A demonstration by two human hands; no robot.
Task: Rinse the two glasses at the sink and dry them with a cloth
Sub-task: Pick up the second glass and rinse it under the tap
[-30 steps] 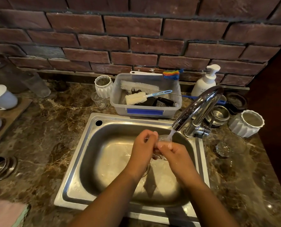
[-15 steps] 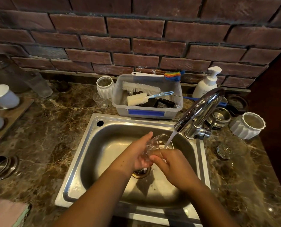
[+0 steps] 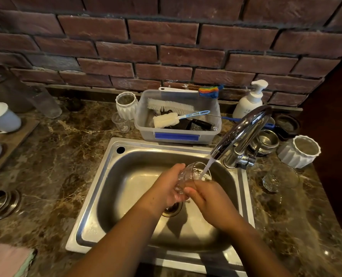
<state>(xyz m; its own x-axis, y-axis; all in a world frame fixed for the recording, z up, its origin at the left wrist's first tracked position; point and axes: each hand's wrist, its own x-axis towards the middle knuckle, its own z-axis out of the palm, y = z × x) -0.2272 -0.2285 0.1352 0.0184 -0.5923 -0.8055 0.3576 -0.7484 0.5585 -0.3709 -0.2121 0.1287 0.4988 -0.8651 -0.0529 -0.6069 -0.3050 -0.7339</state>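
Here, glass (image 3: pixel 192 173) between the fingers (image 3: pixel 175 172)

Home kitchen: steel sink (image 3: pixel 98 196), tap (image 3: pixel 244 128), marble counter (image 3: pixel 52 156), brick wall (image 3: pixel 166 48)

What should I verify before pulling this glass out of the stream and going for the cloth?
Left hand and right hand both hold the glass: ok.
Stream lands in the glass mouth: ok.
Glass fully rinsed: cannot tell.
Faucet off: not ok, running.
Cloth in view, counter's near left corner: ok.
Second glass located, right of the sink: ok.
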